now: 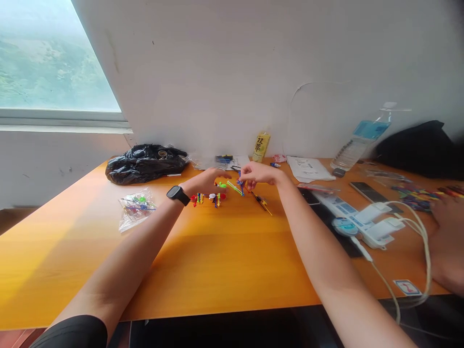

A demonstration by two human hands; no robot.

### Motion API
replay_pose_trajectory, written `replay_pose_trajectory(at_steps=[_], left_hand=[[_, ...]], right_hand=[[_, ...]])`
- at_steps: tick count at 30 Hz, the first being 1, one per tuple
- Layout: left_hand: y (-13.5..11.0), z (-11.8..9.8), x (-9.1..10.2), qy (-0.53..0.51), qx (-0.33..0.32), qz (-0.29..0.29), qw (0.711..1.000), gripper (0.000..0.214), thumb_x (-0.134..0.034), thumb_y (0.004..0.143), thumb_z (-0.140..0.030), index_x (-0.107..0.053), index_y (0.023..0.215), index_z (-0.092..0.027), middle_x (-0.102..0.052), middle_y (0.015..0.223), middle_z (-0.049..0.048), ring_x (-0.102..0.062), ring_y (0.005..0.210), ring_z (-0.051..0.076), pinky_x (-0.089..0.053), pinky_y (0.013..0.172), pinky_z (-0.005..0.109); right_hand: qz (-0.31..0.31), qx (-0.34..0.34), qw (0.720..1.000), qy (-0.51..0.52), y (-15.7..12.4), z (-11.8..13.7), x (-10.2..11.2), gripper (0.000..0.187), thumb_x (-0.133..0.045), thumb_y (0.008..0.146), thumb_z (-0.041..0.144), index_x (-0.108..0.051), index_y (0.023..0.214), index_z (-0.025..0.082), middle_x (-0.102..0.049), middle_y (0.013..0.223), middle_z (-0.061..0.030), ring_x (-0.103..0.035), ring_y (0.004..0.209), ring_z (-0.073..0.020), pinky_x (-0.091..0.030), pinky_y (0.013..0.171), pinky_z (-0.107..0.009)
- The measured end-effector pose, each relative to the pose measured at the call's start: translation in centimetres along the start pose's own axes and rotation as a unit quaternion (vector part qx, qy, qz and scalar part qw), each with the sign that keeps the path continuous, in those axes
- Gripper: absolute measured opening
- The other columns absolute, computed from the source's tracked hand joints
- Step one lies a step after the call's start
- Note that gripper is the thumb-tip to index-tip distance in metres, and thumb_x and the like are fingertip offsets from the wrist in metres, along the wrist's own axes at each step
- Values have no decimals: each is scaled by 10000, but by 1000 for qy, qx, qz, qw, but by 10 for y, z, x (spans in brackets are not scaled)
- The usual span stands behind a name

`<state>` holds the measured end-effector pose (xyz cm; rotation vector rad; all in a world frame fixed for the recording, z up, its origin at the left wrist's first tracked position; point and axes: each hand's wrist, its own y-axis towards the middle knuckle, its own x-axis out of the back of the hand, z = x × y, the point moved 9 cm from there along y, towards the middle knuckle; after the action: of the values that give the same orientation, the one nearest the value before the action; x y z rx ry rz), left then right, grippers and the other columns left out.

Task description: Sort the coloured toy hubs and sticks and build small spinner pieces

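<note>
My right hand is closed in a pinch at the middle of the table. Its fingertips are on a small blue plastic piece. A pale green stick-like piece lies right beside that, touching or nearly touching it. My left hand, with a black watch at the wrist, reaches in from the other side, fingers stretched and curved over a cluster of small coloured plastic pieces. Its thumb is hard to make out. A thin black and yellow piece lies on the table below my right hand.
A clear bag of small parts and a black plastic bag lie left. Behind stand a yellow drink package and papers. Rightward are a power strip with cables, phones, a tilted water bottle and another person's hand.
</note>
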<state>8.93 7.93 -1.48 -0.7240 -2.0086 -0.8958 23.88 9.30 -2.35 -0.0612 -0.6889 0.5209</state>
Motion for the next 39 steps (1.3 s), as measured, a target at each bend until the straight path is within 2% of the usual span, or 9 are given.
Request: replay_pose_trajectory(at_steps=[3, 8, 12, 17, 20, 25, 33, 37, 39], left_hand=[[4, -13, 20, -81, 16, -97, 992, 369, -690, 934, -466, -738, 1176, -192, -784, 1116, 90, -738, 983, 224, -578, 846, 315], [6, -39, 35, -112, -6, -169, 979, 335, -795, 855, -370, -723, 1118, -173, -788, 1030, 70, -727, 850, 174, -599, 790, 286], [4, -40, 45, -95, -5, -219, 971, 208, -729, 899, -280, -744, 1075, -170, -799, 937, 45, -734, 802, 159, -615, 796, 284], [0, -35, 57, -114, -14, -278, 954, 229, -708, 947, -326, -768, 1088, -157, -805, 978, 76, -772, 886, 187, -645, 848, 297], [1, -35, 56, -133, -28, -279, 951, 225, -725, 932, -306, -767, 1093, -155, -797, 984, 80, -777, 890, 185, -653, 853, 296], [2, -37, 54, -123, -44, -256, 958, 237, -775, 892, -300, -781, 1082, -158, -793, 995, 78, -769, 892, 184, -650, 867, 302], [4, -29, 47, -161, -16, -245, 956, 176, -773, 850, -241, -794, 985, -132, -803, 924, 68, -776, 841, 192, -647, 849, 304], [5, -24, 40, -167, -4, -233, 958, 154, -762, 852, -247, -789, 953, -134, -799, 881, 56, -763, 812, 181, -642, 815, 286], [5, -20, 36, -160, 2, -227, 960, 196, -758, 862, -267, -793, 1005, -139, -795, 896, 60, -762, 815, 182, -638, 803, 279]], right_hand=[[-59, 51, 995, 61, 4, 12, 7, 327, -823, 868, 373, -589, 751, 176, -734, 683, -60, -714, 616, -162, -572, 584, -243], [-132, 90, 983, 90, 3, 34, 10, 338, -798, 904, 350, -540, 753, 192, -703, 662, -39, -715, 655, -173, -559, 590, -240], [-134, 114, 976, 130, 2, 45, 7, 315, -818, 885, 373, -565, 822, 196, -699, 724, -22, -690, 679, -152, -559, 630, -238], [-119, 92, 936, 319, 0, 38, 10, 304, -799, 850, 263, -617, 1083, 196, -752, 885, -46, -706, 770, -159, -583, 711, -262], [-88, 90, 937, 326, 2, 38, 7, 257, -807, 785, 191, -703, 1018, 155, -744, 851, -59, -661, 725, -135, -546, 680, -235], [-87, 103, 945, 299, 10, 33, 5, 230, -799, 743, 205, -753, 961, 150, -716, 795, -34, -601, 658, -105, -487, 624, -219], [-64, 152, 940, 298, 13, 32, -4, 225, -775, 730, 295, -626, 856, 185, -621, 730, 13, -485, 592, -92, -372, 540, -223], [-93, 157, 957, 225, 18, 24, 0, 154, -637, 833, 333, -552, 896, 221, -476, 655, 58, -372, 538, -104, -296, 498, -229], [-135, 120, 978, 105, 24, 11, 4, 140, -522, 898, 305, -564, 1007, 227, -498, 687, 45, -400, 551, -124, -334, 521, -239]])
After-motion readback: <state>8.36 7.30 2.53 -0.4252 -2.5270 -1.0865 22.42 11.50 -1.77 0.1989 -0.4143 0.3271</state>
